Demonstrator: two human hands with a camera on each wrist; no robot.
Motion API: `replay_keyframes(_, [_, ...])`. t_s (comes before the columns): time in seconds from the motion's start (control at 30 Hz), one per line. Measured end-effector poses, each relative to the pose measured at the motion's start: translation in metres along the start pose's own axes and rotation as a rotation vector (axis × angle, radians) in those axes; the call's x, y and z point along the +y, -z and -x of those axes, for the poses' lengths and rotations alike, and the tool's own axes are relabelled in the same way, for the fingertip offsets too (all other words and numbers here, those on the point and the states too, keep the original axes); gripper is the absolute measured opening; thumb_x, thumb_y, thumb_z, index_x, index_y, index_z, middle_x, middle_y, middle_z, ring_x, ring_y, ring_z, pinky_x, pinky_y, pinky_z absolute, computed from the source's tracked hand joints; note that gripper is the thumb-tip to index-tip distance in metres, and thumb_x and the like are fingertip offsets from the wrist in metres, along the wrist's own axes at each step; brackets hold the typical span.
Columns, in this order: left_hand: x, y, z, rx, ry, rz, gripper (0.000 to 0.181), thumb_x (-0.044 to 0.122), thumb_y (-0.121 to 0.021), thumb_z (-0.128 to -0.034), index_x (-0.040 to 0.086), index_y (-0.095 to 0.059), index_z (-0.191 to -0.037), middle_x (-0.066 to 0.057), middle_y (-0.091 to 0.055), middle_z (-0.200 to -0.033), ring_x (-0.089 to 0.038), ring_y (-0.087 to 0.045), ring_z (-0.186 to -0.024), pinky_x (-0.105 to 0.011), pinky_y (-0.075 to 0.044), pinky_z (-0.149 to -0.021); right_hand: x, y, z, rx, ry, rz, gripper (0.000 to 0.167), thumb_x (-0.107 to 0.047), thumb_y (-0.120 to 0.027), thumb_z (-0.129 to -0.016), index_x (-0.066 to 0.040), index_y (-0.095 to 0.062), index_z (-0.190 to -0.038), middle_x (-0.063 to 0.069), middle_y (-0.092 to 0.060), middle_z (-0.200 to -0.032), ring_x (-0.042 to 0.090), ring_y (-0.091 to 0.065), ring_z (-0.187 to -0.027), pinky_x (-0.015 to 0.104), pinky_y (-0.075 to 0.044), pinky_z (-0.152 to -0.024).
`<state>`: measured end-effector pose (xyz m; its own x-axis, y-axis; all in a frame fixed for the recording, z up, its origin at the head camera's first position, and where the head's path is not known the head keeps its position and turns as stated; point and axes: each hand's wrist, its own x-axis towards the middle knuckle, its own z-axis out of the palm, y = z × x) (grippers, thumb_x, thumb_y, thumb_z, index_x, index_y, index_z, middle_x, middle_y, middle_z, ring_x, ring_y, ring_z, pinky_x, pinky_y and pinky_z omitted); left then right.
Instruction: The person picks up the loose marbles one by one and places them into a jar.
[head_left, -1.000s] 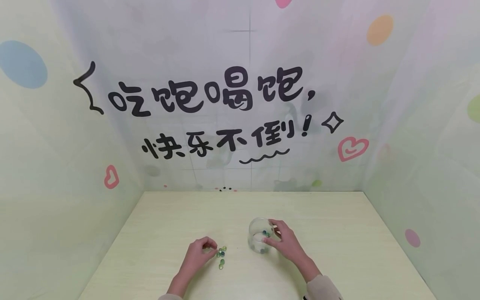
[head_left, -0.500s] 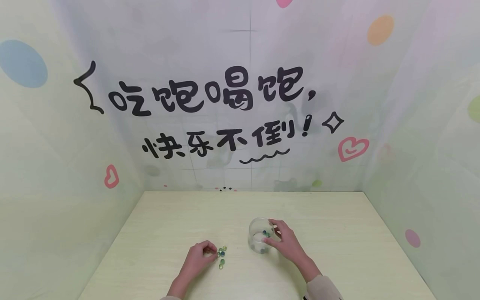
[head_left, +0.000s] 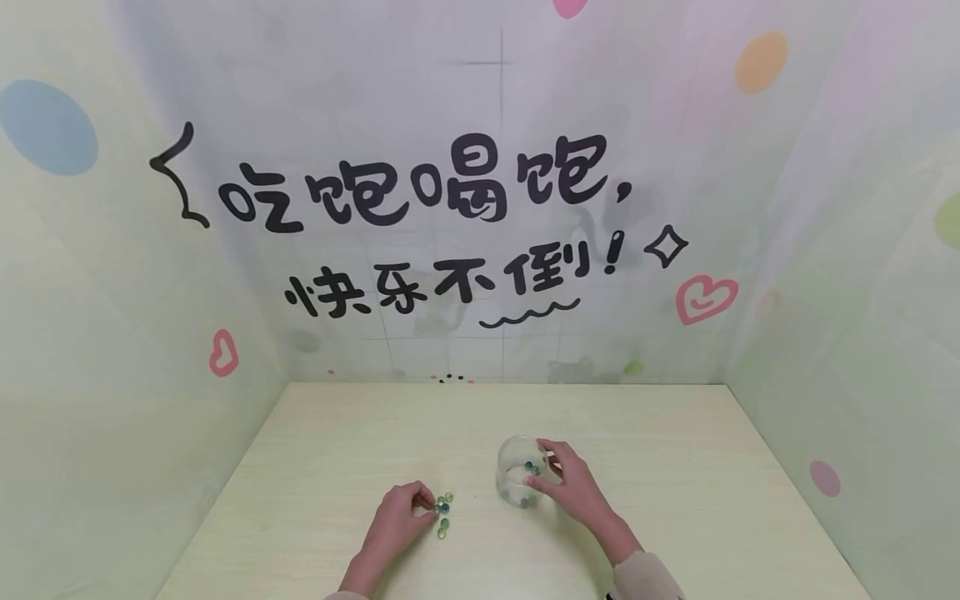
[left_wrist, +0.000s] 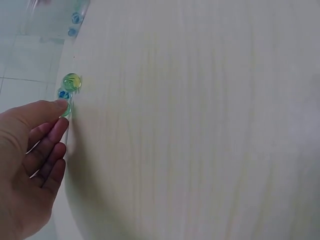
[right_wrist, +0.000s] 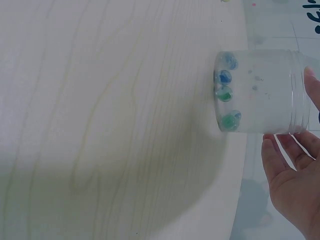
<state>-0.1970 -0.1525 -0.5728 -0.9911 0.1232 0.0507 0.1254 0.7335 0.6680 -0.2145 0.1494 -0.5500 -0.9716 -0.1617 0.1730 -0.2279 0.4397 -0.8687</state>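
"How does your left side look?"

"From my station I have the left hand [head_left: 397, 521] low over the table [head_left: 337, 425], left of centre. Its thumb and forefinger pinch a green marble [left_wrist: 67, 111]; my left wrist feed puts it between the two tips, partly covered by the thumb. How firm the pinch is, I cannot tell. The other fingers are bent."

"Anything lying close to it?"

"Yes. On my head feed a blue marble [head_left: 446, 507] lies just to the right of the fingertips, with a yellow-green marble [head_left: 450, 497] on its far side. On the near side a pair of marbles [head_left: 445, 523] lies on the table, one just behind the other."

"And the right hand?"

"I see the right hand [head_left: 577, 483] grasping a clear jar [right_wrist: 260, 92] by its upper part, thumb on one side, fingers on the other. The jar stands upright on the table, right of the loose marbles and apart from them."

"Is it holding something?"

"Several blue and green glass balls [right_wrist: 224, 94], all low at the bottom. Seen through the wall they overlap, so I cannot give you a sure count."

"What else is in your view?"

"A pale sleeve [head_left: 647, 575] at the near right, and past the table's far edge a backdrop [head_left: 390, 75] printed with large black characters [head_left: 472, 179]."
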Motion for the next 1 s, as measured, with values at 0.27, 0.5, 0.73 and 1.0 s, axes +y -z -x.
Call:
replay_keyframes(0.27, [-0.0016, -0.0036, -0.0023, -0.002, 0.037, -0.018, 0.014, 0.01, -0.079, -0.0788, 0.013, -0.067, -0.085, 0.004, -0.067, -0.083, -0.012, -0.053, -0.083, -0.03, -0.048, -0.075, -0.0005, 0.0, 0.0005, -0.004, 0.003, -0.004, 0.062, -0.02, -0.078, -0.086, 0.002, -0.051, -0.137, 0.02, -0.056, -0.131, 0.038, -0.059, -0.115, 0.048, -0.049, -0.105])
replay_keyframes(0.5, [-0.0018, -0.0048, -0.0043, -0.001, 0.041, -0.041, 0.014, 0.01, -0.079, -0.0796, 0.015, -0.066, -0.085, 0.005, -0.066, -0.083, -0.011, -0.052, -0.081, -0.026, -0.044, -0.07, -0.0028, 0.0015, 0.0002, -0.009, -0.004, -0.004, 0.063, -0.021, -0.078, -0.086, 0.001, -0.051, -0.138, 0.019, -0.056, -0.132, 0.037, -0.059, -0.116, 0.047, -0.048, -0.107])
replay_keyframes(0.73, [-0.0021, -0.005, -0.0052, 0.002, 0.033, -0.049, 0.014, 0.01, -0.078, -0.0797, 0.015, -0.067, -0.085, 0.006, -0.065, -0.082, -0.011, -0.052, -0.081, -0.025, -0.043, -0.07, -0.0023, 0.0019, 0.0001, -0.007, 0.0, 0.006, 0.063, -0.02, -0.078, -0.086, 0.002, -0.051, -0.137, 0.019, -0.056, -0.131, 0.037, -0.059, -0.115, 0.049, -0.049, -0.105])
replay_keyframes(1.0, [-0.0002, -0.0034, -0.0046, 0.01, 0.049, -0.039, 0.013, 0.011, -0.078, -0.08, 0.015, -0.067, -0.086, 0.006, -0.065, -0.082, -0.01, -0.053, -0.081, -0.027, -0.045, -0.071, 0.0, 0.0002, -0.0003, -0.004, 0.004, 0.006, 0.062, -0.02, -0.079, -0.085, 0.002, -0.051, -0.137, 0.019, -0.056, -0.131, 0.037, -0.059, -0.114, 0.048, -0.049, -0.105])
